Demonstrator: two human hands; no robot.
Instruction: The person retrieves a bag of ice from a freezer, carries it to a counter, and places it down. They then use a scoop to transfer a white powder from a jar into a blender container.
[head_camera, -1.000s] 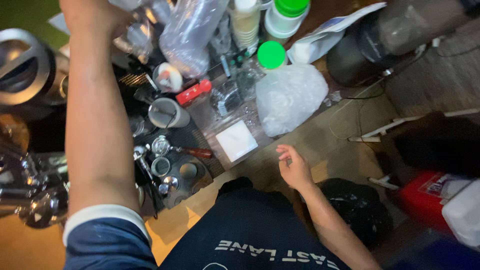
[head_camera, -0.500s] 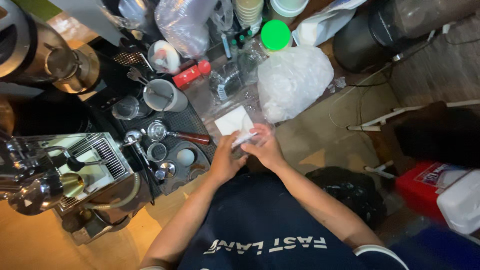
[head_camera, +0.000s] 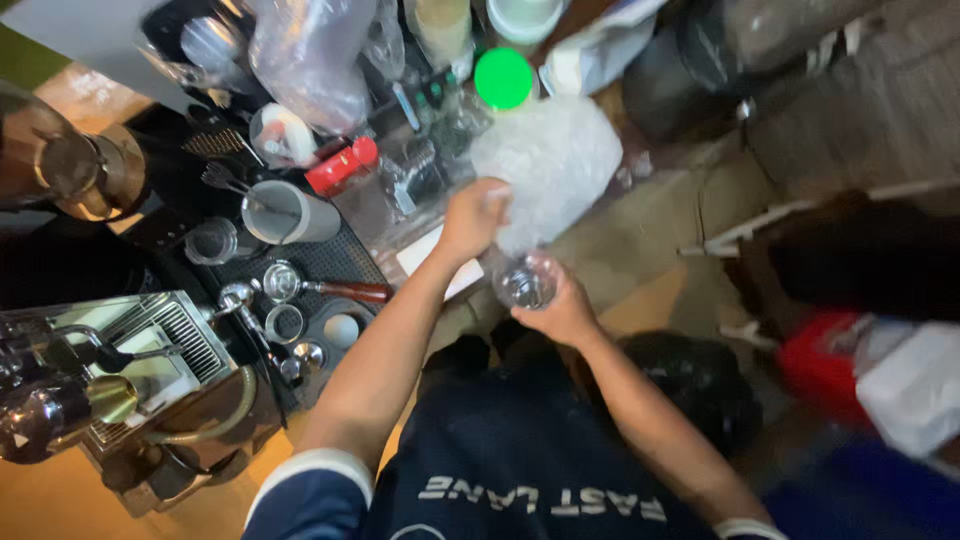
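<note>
Clear plastic cup (head_camera: 524, 283) sits in my right hand (head_camera: 560, 312), fingers curled round its wall from below, mouth facing up toward the camera, held in the air just off the counter (head_camera: 620, 255) edge. Cup looks empty, though blur makes that uncertain.

Left hand (head_camera: 472, 215) is up and to the left of the cup, near it but apart, reaching into the white crinkled plastic bag (head_camera: 550, 165). Fingers bent at the bag's near side; I cannot tell whether they pinch anything. The bag lies beyond the cup, so the left hand is the nearer one to it.

Further out: white square pad (head_camera: 432, 262) under the left forearm, green lid (head_camera: 503, 78) behind the bag, wooden-handled portafilter (head_camera: 320, 287) and grey pitcher (head_camera: 285, 212) to the left.
</note>
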